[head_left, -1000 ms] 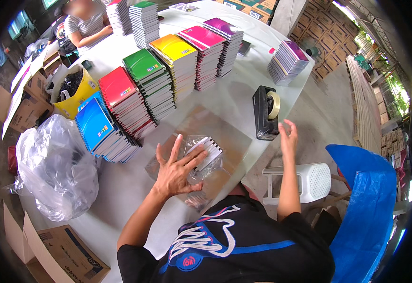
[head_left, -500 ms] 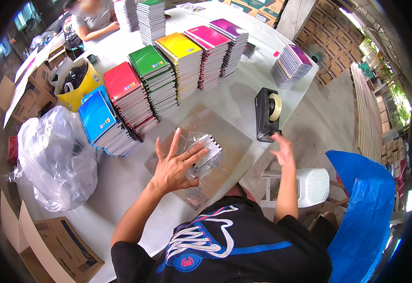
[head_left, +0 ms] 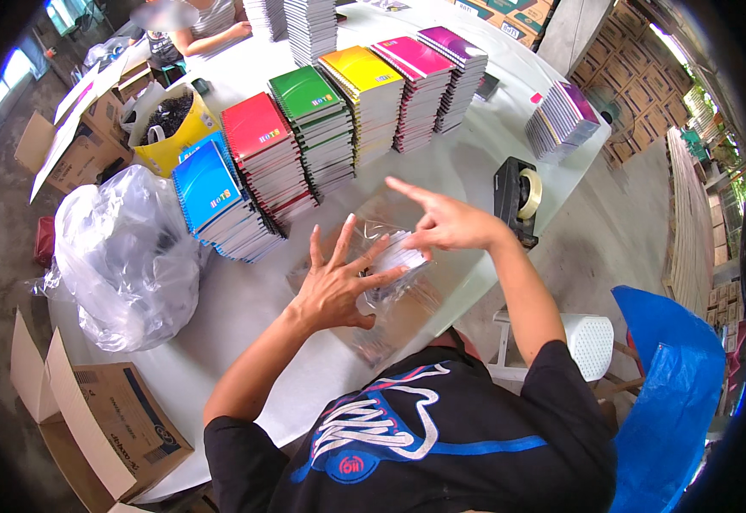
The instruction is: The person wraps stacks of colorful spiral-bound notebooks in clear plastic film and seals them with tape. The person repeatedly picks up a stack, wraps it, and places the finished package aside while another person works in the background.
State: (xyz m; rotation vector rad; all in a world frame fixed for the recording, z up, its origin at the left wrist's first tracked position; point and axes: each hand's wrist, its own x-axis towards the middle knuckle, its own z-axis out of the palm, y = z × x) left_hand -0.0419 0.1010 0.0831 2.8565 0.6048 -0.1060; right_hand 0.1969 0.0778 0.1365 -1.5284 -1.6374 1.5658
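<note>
A small bundle of white-edged, spiral-bound notebooks in clear plastic wrap lies on a clear sheet at the table's near edge. My left hand rests across its left side with fingers spread, pressing the plastic. Over the bundle's right end is my right hand, index finger stretched out to the left, the other fingers bent down at the wrap. Whether a bit of tape is on those fingers cannot be made out. A black tape dispenser with a yellowish roll stands to the right.
Beyond my hands stand stacks of blue, red, green, yellow, pink and purple notebooks. Left are a clear plastic bag and an open carton. A white stool is at right; a person sits across.
My right hand has moved left from the tape dispenser to the wrapped bundle. My left hand stays spread on the plastic. The whole view has shifted slightly.
</note>
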